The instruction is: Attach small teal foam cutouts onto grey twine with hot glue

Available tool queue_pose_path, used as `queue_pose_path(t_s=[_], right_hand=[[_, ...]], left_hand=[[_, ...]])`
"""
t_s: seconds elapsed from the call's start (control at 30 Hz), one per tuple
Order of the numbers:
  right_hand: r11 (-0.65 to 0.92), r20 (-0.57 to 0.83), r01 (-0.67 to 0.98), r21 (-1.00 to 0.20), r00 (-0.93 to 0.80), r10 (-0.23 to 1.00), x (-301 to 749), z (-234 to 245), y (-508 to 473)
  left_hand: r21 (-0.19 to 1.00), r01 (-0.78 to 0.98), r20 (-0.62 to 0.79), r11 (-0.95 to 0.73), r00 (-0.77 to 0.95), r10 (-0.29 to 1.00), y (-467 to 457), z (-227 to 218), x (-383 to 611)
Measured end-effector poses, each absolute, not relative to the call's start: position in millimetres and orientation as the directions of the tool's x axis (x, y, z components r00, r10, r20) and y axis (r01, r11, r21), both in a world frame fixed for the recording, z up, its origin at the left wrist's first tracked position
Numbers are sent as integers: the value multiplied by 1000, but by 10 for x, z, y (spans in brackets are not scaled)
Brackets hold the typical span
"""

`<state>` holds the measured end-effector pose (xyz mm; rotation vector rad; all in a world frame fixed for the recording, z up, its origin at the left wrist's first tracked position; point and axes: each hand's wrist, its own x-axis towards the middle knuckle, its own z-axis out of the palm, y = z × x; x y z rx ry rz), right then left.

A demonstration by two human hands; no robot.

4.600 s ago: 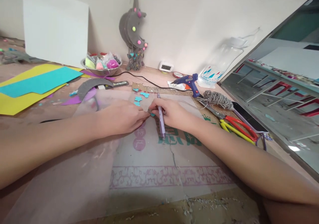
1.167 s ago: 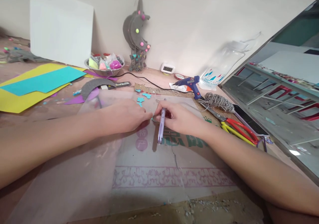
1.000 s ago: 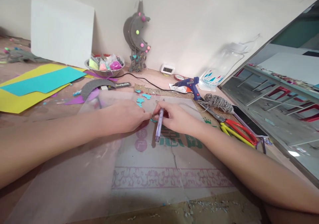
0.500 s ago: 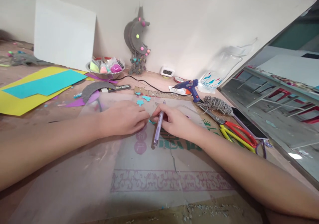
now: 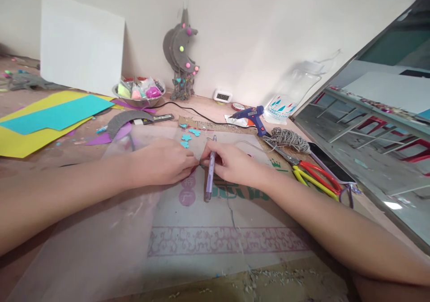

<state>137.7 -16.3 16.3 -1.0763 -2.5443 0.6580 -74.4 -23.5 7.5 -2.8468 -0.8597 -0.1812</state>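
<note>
In the head view my right hand (image 5: pixel 231 161) is closed around a purple pen (image 5: pixel 211 172), which points up and away from me. Its thumb and fingertips also pinch low over the plastic-covered board. My left hand (image 5: pixel 164 161) lies opposite with fingers bent together, their tips nearly meeting the right fingertips. Whatever sits between the fingertips is too small and hidden to name. Just beyond the left fingers lie several small blue flower-shaped cut-outs (image 5: pixel 194 132). Under both hands spreads a translucent plastic sheet (image 5: pixel 110 248) over printed cardboard (image 5: pixel 198 244).
Right: a blue glue gun (image 5: pixel 250 115), grey yarn (image 5: pixel 289 140), red-and-yellow-handled scissors (image 5: pixel 319 176), and a phone (image 5: pixel 331 163). Left: yellow card (image 5: pixel 23 147), blue card (image 5: pixel 63 114), and a grey arch (image 5: pixel 122 122). Behind: a metal bowl (image 5: pixel 139 99), a moon ornament (image 5: pixel 181 51), and a clock (image 5: pixel 222 96).
The view has shifted slightly right. Another blue cut-out now shows beside my left fingers. The blue bit earlier seen between my fingertips no longer shows. The pen stands a little more upright.
</note>
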Motion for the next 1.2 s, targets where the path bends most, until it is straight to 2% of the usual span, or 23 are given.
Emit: queue_pose_path(t_s=[0.07, 0.2, 0.47, 0.63, 0.77, 0.9, 1.1, 1.2], right_hand=[[632, 141, 606, -483, -659, 739, 1359, 124, -157], [612, 167, 610, -504, -627, 761, 1337, 41, -123], [656, 219, 618, -434, -634, 742, 1286, 15, -109], [600, 213, 607, -521, -589, 780, 1299, -29, -34], [561, 181, 589, -582, -578, 796, 1355, -35, 10], [581, 195, 572, -578, -595, 780, 1379, -24, 4], [599, 206, 572, -560, -604, 770, 1375, -22, -15], [613, 213, 586, -530, -608, 765, 1375, -35, -32]], left_hand=[[-128, 558, 149, -820, 828, 541, -237, 86, -735], [-157, 566, 119, -810, 825, 553, -242, 112, -718], [-119, 552, 146, -825, 832, 536, -255, 119, -698], [-77, 539, 171, -839, 836, 521, -224, 101, -733], [-154, 565, 238, -811, 818, 524, -177, 68, -781], [-217, 588, 253, -779, 805, 537, -139, 41, -794], [-160, 599, 254, -785, 793, 553, -122, 12, -774], [-178, 604, 229, -777, 793, 564, -110, 10, -769]])
